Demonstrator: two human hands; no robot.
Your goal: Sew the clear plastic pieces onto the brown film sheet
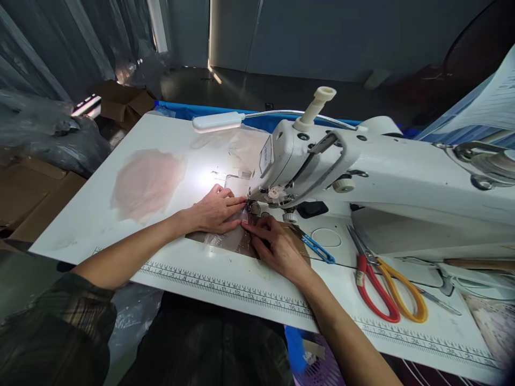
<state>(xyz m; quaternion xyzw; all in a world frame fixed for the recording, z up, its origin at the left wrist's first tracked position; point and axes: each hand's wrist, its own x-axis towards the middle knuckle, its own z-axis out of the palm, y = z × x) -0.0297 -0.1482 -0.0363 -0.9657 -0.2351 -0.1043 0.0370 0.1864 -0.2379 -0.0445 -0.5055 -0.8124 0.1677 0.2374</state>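
A thin sheer fabric (229,242) lies over a brown patch of the table, under the head of a white sewing machine (277,155). My left hand (217,210) rests palm down on it, fingers stretched flat and fingertips close to the needle area. From the right, my right hand (277,244) has its thumb and bent fingers at the fabric just in front of the presser foot, where they appear to pinch it. The needle itself is hidden among the machine parts. Blue thread snips (317,249) lie right of my right hand.
Scissors (388,287) with red and yellow handles lie on the white table (156,241) at right. A printed ruler (225,287) runs along the front edge. A lamp (217,122) lights the sewing area. Cardboard boxes (36,198) stand left; a purple basket (322,364) is below.
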